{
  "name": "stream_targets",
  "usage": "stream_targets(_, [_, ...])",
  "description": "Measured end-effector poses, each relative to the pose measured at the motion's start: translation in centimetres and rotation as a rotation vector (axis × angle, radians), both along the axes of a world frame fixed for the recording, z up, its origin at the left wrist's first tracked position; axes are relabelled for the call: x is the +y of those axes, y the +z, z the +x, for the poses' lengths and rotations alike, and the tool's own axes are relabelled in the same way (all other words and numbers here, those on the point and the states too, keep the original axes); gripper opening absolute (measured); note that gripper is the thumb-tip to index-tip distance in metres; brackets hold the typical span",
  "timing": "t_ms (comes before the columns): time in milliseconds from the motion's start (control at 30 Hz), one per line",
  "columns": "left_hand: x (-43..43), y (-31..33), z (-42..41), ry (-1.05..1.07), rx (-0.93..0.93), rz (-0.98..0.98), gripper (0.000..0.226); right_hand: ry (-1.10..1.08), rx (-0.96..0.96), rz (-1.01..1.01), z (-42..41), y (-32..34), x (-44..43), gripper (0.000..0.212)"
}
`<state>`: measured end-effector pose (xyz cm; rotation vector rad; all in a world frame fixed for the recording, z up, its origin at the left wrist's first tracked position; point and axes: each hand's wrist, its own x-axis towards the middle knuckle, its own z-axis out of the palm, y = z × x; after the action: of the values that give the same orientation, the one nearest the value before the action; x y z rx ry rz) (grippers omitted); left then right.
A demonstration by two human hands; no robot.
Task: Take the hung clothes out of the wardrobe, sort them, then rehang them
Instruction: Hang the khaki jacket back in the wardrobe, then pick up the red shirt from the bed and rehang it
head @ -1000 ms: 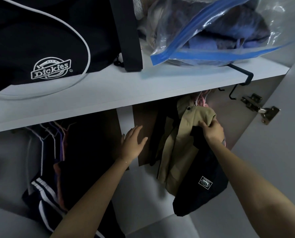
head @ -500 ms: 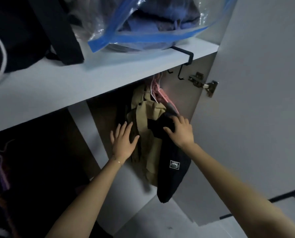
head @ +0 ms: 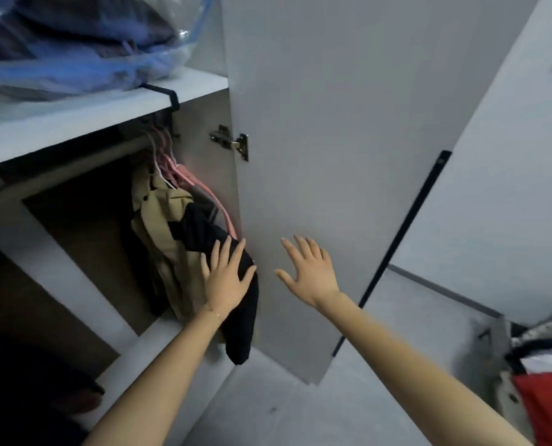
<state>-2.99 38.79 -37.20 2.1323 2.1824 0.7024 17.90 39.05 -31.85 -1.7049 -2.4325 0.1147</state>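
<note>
L hand point(head: 226, 281) flat on black garment point(head: 204, 231); R hand point(head: 310, 272) open.

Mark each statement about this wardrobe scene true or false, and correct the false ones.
1. The left hand lies open against the black garment. True.
2. The right hand grips a hanger. False: it is open with fingers spread in front of the door and holds nothing.
3. The tan coat hangs in the wardrobe, left of the black garment. True.
4. The shelf above the clothes holds nothing. False: a clear bag of clothes lies on it.
5. The door stands open, its hinge in view. True.
</note>
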Motion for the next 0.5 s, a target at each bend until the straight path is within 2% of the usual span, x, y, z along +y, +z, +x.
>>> stream_targets(267, [-5.0, -1.6, 16.5, -0.176, 0.014, -0.052, 0.075, -0.170, 0.046, -0.038, 16.4, -1.4, -8.2, 0.069])
stream_targets(500, [-9.0, -2.9, 30.3, -0.373, -0.064, -0.125, 0.064, -0.437, 0.019, -0.084, 30.4, -3.1, -14.2, 0.070])
